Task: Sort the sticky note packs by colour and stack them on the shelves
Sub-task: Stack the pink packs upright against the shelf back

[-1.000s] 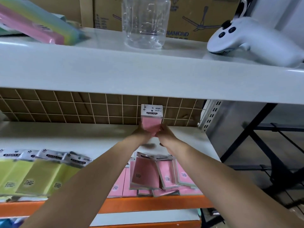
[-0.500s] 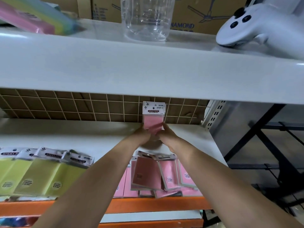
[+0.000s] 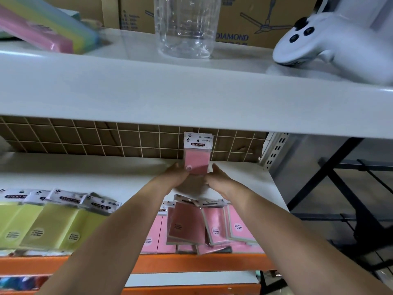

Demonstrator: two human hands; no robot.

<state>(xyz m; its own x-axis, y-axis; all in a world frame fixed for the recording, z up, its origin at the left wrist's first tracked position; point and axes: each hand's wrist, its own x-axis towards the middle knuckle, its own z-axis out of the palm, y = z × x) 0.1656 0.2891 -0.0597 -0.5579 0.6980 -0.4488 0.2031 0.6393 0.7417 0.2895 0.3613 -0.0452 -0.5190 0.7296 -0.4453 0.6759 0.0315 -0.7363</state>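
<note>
A pink sticky note pack stands upright at the back of the middle shelf, against the wire grid. My left hand holds its lower left side and my right hand holds its lower right side. Several pink packs lie in a loose pile near the shelf's front, right of centre. Several yellow packs lie in a row at the front left.
The upper shelf carries a clear plastic jar, a white controller and a pastel multicolour pack. Cardboard boxes stand behind. An orange beam edges the shelf front. A black metal frame is at right.
Both hands have pushed the pink pack a little further back and more upright against the grid. The camera has shifted slightly.
</note>
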